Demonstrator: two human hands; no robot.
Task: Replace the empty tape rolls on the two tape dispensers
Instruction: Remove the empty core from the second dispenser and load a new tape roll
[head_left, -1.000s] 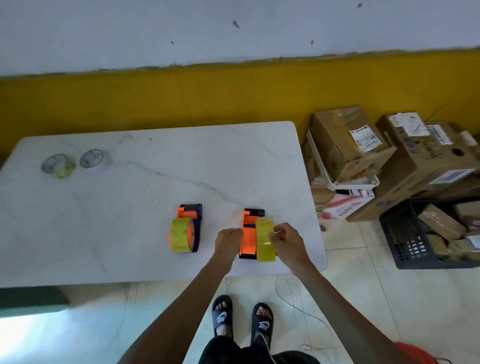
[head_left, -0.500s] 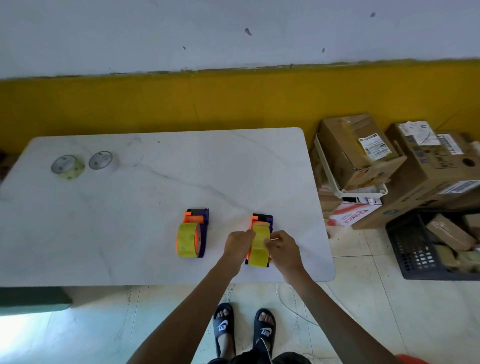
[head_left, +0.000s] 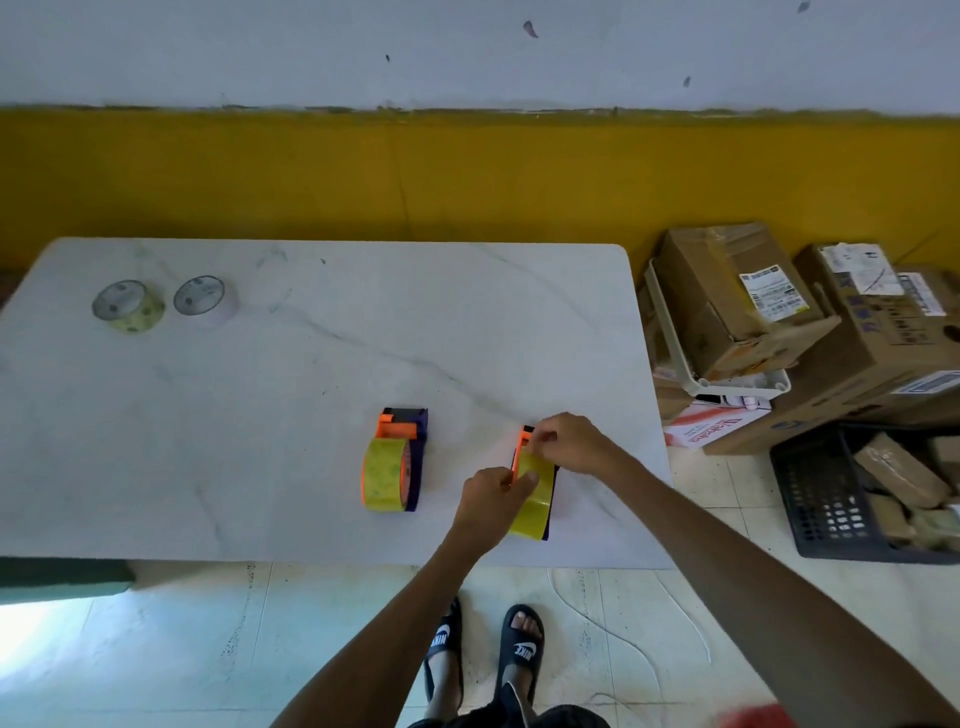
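Observation:
Two orange and dark blue tape dispensers lie near the front edge of the white marble table (head_left: 260, 415). The left dispenser (head_left: 396, 460) carries a full yellowish tape roll and nobody touches it. The right dispenser (head_left: 535, 488) also holds a yellowish roll. My left hand (head_left: 491, 501) grips the roll's left side. At the dispenser's far end my right hand (head_left: 563, 441) pinches something, seemingly the tape's loose end. Two spent tape cores (head_left: 130, 306) (head_left: 202, 299) stand at the table's far left.
Cardboard boxes (head_left: 737, 306) and a white tray are stacked on the floor right of the table. A dark plastic crate (head_left: 831, 499) with parcels sits in front of them. A yellow-painted wall band runs behind the table. My sandalled feet are on the tiled floor below.
My right hand has moved from the roll's near right side up to the far end of the right dispenser. My left hand has stayed on the roll. The camera has shifted closer.

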